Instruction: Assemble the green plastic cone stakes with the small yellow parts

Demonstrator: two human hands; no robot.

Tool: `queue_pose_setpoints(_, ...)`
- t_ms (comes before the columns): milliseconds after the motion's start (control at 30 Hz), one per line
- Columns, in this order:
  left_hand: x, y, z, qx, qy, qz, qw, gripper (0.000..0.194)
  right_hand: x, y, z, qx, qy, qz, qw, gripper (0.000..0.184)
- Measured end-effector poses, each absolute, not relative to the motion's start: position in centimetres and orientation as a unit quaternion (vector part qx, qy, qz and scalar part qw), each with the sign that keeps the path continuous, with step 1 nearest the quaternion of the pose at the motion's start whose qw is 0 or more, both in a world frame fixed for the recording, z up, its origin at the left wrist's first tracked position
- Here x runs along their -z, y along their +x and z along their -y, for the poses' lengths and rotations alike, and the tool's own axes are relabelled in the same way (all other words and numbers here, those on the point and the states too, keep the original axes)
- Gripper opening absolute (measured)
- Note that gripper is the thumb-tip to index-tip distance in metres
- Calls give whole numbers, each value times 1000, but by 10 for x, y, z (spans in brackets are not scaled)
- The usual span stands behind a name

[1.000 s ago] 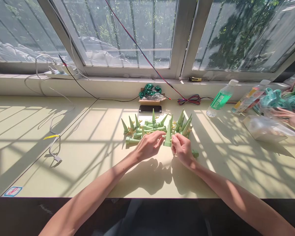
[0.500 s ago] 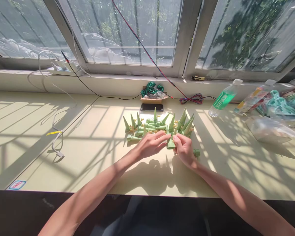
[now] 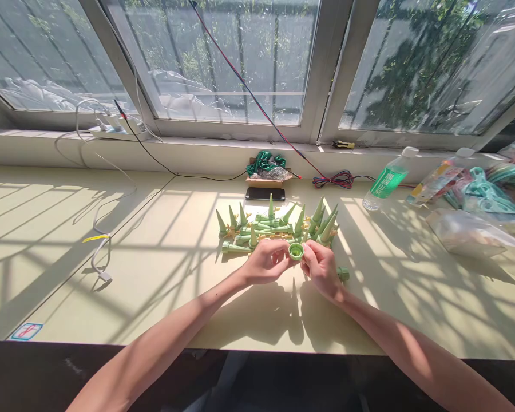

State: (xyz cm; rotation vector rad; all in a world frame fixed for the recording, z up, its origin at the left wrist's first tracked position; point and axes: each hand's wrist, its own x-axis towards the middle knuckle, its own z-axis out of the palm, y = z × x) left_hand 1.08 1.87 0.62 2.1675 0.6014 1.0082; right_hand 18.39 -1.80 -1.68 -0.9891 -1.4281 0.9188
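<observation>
At the near left edge of the table (image 3: pixel 154 303), a sticker (image 3: pixel 27 331) is seen. Farther in, one green cone (image 3: pixel 296 251) is held between the two hands, its round open end turned toward the camera. It is gripped at its left side by the bent fingers of the left hand (image 3: pixel 266 262) and pinched at its right side by the thumb and fingers of the right hand (image 3: pixel 321 266). A ribbed green piece (image 3: pixel 343 273), partly hidden, is seen just beside the right hand.

Just beyond the hands, other cones (image 3: pixel 274 229) are gathered, some stood point up, some tilted, some laid flat, with small yellow parts (image 3: pixel 232 230) among them. Well to the left, a pale cable (image 3: pixel 98 217) is marked with a yellow tag (image 3: pixel 96 238). To the right, a clear container (image 3: pixel 467 232) is placed, with teal items (image 3: pixel 480 189) behind it.

Behind the cones, a phone (image 3: pixel 265 194) is laid flat in front of a small box (image 3: pixel 266 182) filled with green material (image 3: pixel 260 163). To the right of the box, a thin cable (image 3: pixel 335 179) is coiled, and two bottles (image 3: pixel 386 180) are tilted. On the ledge (image 3: pixel 206 150), a power strip (image 3: pixel 115 135) is placed at the left, below the windows (image 3: pixel 223 63).
</observation>
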Motion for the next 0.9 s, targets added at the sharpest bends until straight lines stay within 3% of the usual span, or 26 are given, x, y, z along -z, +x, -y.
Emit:
queue_pose_setpoints(100, -11, 13, -17, -358, 780, -245, 451, 26, 20, 184, 17, -377, -426, 611, 550, 41)
queue_pose_setpoints(200, -10, 14, -17, -358, 770, -246, 467, 28, 24, 184, 16, -362, -441, 612, 548, 41)
queue_pose_setpoints(267, -6, 14, -19, -374, 795, -252, 406, 26, 26, 184, 16, -358, -448, 606, 551, 41)
queue_pose_setpoints(400, 5, 10, -23, -429, 850, -242, 184, 15, 24, 182, 15, -368, -447, 584, 569, 40)
queue_pose_setpoints(467, 7, 8, -24, -441, 860, -230, 119, 26, 22, 181, 15, -378, -446, 569, 578, 40)
queue_pose_setpoints(633, 6, 4, -25, -439, 878, -189, 43, 46, 19, 179, 14, -391, -451, 540, 593, 40)
queue_pose_setpoints(900, 6, 3, -26, -416, 888, -192, -34, 40, 25, 178, 14, -406, -455, 535, 585, 42)
